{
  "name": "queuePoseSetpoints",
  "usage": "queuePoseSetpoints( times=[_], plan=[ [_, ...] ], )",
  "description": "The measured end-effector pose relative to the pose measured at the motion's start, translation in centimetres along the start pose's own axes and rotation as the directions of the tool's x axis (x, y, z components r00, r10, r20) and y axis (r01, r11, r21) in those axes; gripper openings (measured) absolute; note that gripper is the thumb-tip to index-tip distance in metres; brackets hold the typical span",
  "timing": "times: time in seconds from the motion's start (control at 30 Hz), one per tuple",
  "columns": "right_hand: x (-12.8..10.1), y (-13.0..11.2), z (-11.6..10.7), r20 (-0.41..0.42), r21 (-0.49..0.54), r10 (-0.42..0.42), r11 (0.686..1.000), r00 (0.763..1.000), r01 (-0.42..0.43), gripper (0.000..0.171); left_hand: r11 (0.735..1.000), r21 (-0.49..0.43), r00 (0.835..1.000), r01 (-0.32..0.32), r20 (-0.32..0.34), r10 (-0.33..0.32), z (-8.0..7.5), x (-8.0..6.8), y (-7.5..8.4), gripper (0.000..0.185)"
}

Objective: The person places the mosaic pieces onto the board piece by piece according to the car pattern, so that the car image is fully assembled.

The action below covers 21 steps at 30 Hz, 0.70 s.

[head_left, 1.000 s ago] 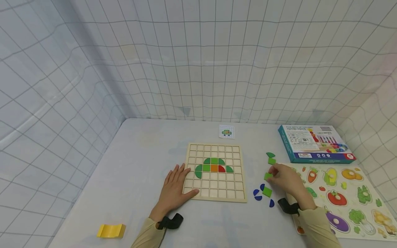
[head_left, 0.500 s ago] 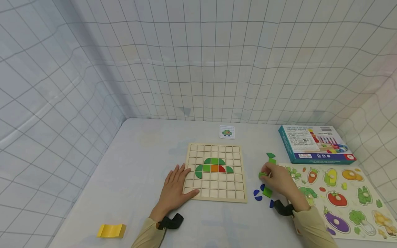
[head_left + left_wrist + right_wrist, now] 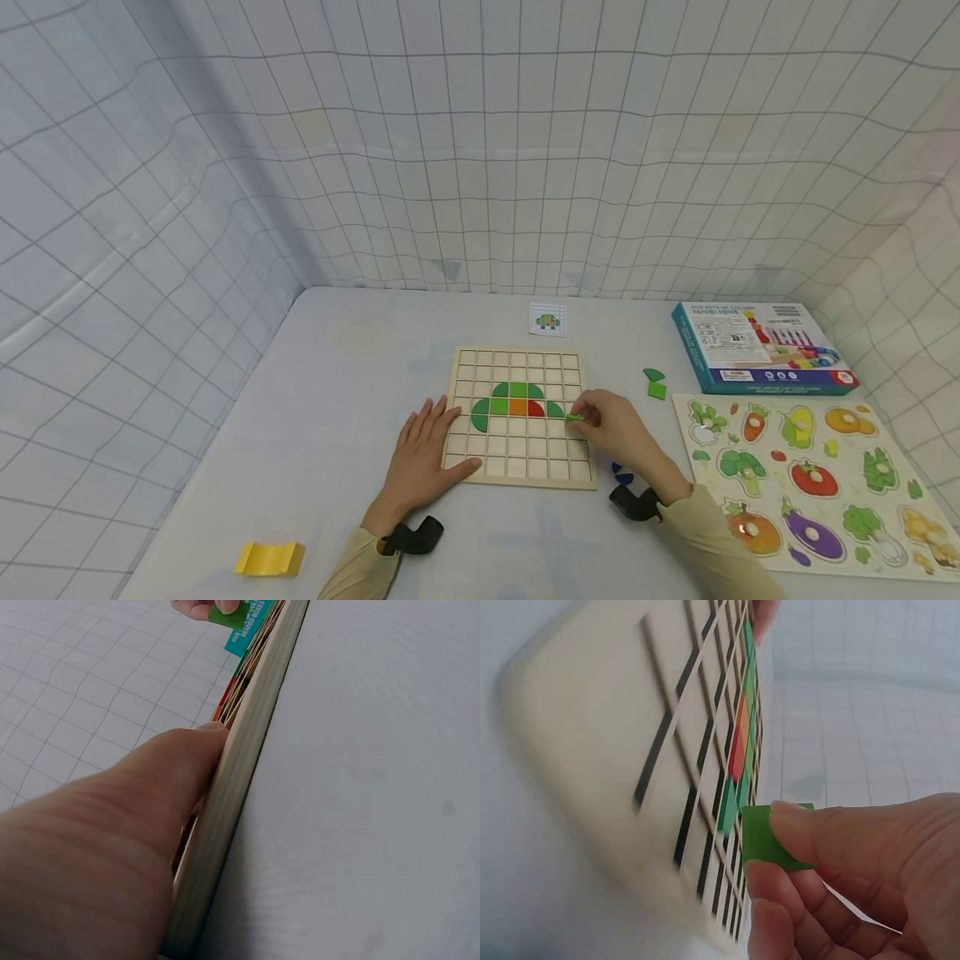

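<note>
A wooden grid board (image 3: pixel 516 481) lies in the middle of the table, with green, orange and red tiles set in its cells in the head view. My left hand (image 3: pixel 423 467) rests at the board's left edge, fingers spread and straight. Over the right side of the board, my right hand (image 3: pixel 618 427) pinches a green square tile (image 3: pixel 759 844) between thumb and fingers. In the head view this tile shows almost edge-on, beside the green quarter-round tile (image 3: pixel 555 409). The left wrist view shows the left thumb (image 3: pixel 176 761) over the board's rim.
Behind the board lies a small pattern card (image 3: pixel 548 320). To the right are a loose green square (image 3: pixel 657 391), a green quarter-round (image 3: pixel 654 375) and partly hidden blue half-rounds (image 3: pixel 624 478). A box (image 3: pixel 765 346) and vegetable puzzle (image 3: pixel 813 454) stand farther right; a yellow block (image 3: pixel 270 559) sits front left.
My right hand has picked up the green square from the loose pieces and moved left with it to the board's right side. The left hand has stayed put.
</note>
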State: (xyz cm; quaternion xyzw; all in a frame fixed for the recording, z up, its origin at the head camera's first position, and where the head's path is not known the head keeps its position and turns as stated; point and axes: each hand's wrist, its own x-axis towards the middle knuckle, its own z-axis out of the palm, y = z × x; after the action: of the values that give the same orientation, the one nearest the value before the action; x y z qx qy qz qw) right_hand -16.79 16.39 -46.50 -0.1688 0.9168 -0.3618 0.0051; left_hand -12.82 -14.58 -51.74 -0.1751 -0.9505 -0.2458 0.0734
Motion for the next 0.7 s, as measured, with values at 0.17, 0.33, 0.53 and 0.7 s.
queuePoseSetpoints(
  times=[0.17,0.33,0.53,0.7],
  plan=[
    [1.3,-1.7,1.8,0.05,0.025,-0.045,0.999,0.998,0.043,0.012,1.0,-0.009,1.0,0.004,0.004,-0.004,-0.1,0.0,0.1,0.082],
    [2.3,-2.9,3.3,0.083,0.056,-0.094,0.994,0.992,0.09,0.008,1.0,-0.006,1.0,0.01,0.012,-0.01,-0.2,0.0,0.1,0.082],
    [3.3,-4.0,4.7,0.13,0.05,-0.108,0.993,0.986,0.103,0.004,1.0,-0.003,1.0,0.006,0.006,-0.006,-0.1,0.0,0.0,0.082],
    [3.9,-4.7,5.4,0.143,0.054,-0.111,0.993,0.984,0.104,0.004,1.0,-0.003,1.0,0.007,0.01,-0.007,-0.1,0.0,0.0,0.083]
  ],
)
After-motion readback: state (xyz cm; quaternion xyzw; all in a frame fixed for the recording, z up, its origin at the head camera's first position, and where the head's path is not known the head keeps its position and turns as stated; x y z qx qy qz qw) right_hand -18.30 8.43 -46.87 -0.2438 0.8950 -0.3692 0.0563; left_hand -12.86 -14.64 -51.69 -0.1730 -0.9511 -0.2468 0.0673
